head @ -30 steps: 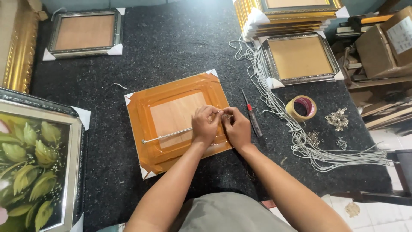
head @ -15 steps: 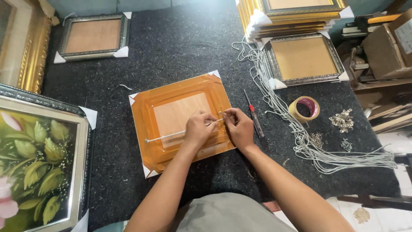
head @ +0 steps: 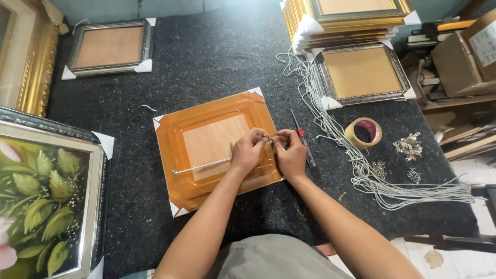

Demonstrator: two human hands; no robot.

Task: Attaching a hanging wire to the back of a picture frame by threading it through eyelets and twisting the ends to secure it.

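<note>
An orange-wrapped picture frame (head: pixel 217 150) lies face down on the dark felt table (head: pixel 217 62), its plywood back showing. A white cord (head: pixel 201 166) runs across the back from a fastener at the left side. My left hand (head: pixel 249 150) pinches the cord's right end near the frame's right edge. My right hand (head: pixel 290 153) meets it there, fingers closed on the same cord end and a small metal fitting I cannot make out clearly.
A red-handled screwdriver (head: pixel 304 142) lies just right of the frame. A tape roll (head: pixel 363 133), a bundle of white cords (head: pixel 361 170) and small metal hangers (head: pixel 408 145) sit to the right. Other frames (head: pixel 111 47) (head: pixel 361 72) and a flower painting (head: pixel 46 196) surround the work area.
Both hands stay at the frame's right edge working the cord end; the fingers shift slightly. The view drifts a little.
</note>
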